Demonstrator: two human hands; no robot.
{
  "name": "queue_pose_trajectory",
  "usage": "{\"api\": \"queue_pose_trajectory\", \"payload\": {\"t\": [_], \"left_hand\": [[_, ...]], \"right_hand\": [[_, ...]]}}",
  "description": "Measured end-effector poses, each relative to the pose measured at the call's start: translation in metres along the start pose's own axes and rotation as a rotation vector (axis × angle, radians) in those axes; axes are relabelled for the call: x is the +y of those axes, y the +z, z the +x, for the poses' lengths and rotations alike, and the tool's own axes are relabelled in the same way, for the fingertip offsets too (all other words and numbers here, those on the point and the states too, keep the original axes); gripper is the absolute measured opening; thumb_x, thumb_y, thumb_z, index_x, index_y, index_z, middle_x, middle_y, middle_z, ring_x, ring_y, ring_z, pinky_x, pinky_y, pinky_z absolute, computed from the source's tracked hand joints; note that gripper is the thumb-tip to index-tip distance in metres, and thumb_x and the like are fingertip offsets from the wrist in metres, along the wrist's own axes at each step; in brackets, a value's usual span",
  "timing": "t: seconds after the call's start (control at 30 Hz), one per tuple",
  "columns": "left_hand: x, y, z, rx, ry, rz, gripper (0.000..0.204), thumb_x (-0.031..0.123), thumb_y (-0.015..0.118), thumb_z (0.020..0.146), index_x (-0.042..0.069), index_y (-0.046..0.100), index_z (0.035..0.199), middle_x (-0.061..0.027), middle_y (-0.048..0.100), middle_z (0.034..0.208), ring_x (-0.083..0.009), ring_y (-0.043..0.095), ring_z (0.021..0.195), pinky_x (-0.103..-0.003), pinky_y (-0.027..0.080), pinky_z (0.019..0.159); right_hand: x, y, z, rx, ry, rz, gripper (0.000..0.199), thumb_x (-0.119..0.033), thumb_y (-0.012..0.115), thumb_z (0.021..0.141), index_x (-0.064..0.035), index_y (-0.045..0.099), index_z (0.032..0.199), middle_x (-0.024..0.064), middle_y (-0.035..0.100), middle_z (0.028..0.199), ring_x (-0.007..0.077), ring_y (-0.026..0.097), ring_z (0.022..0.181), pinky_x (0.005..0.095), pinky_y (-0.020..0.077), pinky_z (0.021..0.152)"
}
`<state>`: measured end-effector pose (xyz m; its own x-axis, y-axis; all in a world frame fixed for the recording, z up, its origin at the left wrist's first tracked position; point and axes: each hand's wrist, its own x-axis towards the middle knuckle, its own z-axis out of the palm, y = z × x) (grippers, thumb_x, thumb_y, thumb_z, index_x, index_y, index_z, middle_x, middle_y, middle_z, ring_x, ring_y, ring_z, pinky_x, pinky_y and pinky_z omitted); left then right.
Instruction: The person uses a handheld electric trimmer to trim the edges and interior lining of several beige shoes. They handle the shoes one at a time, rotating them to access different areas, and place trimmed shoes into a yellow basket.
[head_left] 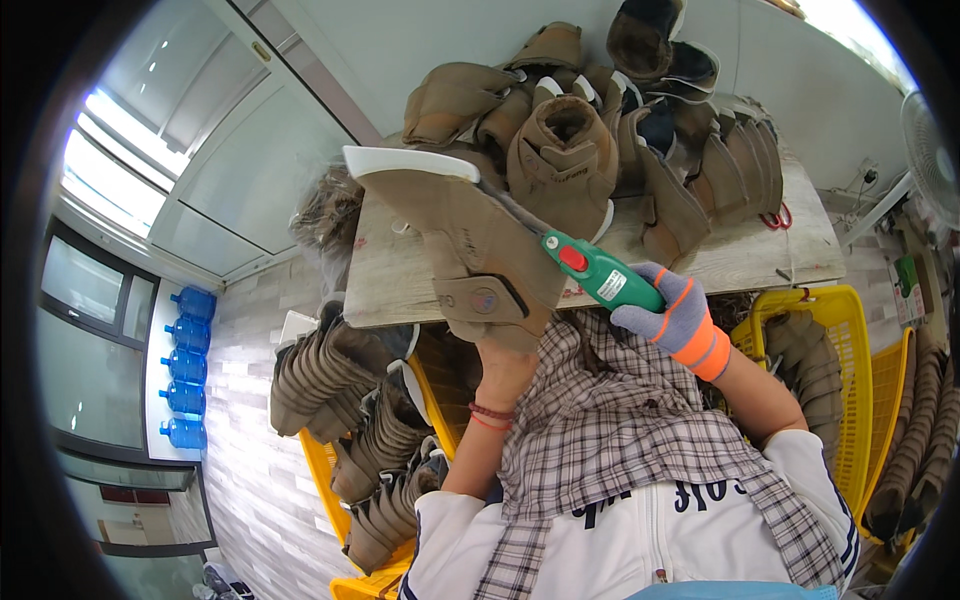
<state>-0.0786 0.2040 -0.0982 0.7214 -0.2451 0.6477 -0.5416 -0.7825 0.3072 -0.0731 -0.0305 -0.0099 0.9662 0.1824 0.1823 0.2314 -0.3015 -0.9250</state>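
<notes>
My left hand [506, 372] is pushed up inside a tan boot [468, 232] with a white sole, holding it raised over the table's front edge; only the wrist and the heel of the hand show. My right hand [672, 316], in a grey and orange glove, grips a green hand-held power tool [601, 276] with a red button. The tool's thin tip touches the boot's side just under the sole.
A wooden table [745, 258] carries a pile of tan boots [570, 140] and red scissors [776, 217]. Yellow crates [846, 330] of boots stand to the right and lower left [330, 470]. A fan [932, 150] is at right, blue water bottles [186, 365] at left.
</notes>
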Motion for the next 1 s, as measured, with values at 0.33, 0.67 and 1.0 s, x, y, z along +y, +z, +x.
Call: {"api": "queue_pose_trajectory", "payload": {"t": [0.33, 0.67, 1.0], "left_hand": [[0.013, 0.009, 0.004, -0.156, 0.131, -0.067, 0.037, 0.008, 0.059, 0.078, 0.013, 0.061, 0.114, -0.0113, 0.055, 0.118, -0.0327, 0.048, 0.114, -0.046, 0.036, 0.097], [-0.011, -0.023, -0.025, 0.177, -0.384, -0.394, 0.048, 0.008, 0.066, 0.079, 0.000, 0.047, 0.123, -0.0166, 0.050, 0.121, -0.0295, 0.050, 0.112, -0.041, 0.039, 0.093], [-0.174, -0.081, -0.027, -0.140, -0.344, 0.507, 0.029, -0.004, 0.062, 0.067, -0.002, 0.057, 0.095, -0.0167, 0.053, 0.098, -0.0352, 0.046, 0.099, -0.046, 0.035, 0.089]], "right_hand": [[0.004, -0.011, -0.004, 0.004, 0.229, 0.341, 0.043, -0.025, 0.075, 0.075, 0.0020, 0.058, 0.104, 0.0005, 0.061, 0.079, 0.0042, 0.053, 0.070, 0.0194, 0.0442, 0.061], [0.043, -0.039, -0.011, 0.121, 0.172, 0.143, 0.041, -0.024, 0.072, 0.077, 0.0013, 0.058, 0.105, 0.0009, 0.061, 0.079, 0.0038, 0.052, 0.068, 0.0193, 0.0433, 0.060], [0.084, -0.062, -0.042, 0.256, 0.391, 0.051, 0.032, -0.022, 0.069, 0.078, 0.0029, 0.060, 0.097, 0.0007, 0.059, 0.066, 0.0047, 0.050, 0.052, 0.0202, 0.0393, 0.048]]}}
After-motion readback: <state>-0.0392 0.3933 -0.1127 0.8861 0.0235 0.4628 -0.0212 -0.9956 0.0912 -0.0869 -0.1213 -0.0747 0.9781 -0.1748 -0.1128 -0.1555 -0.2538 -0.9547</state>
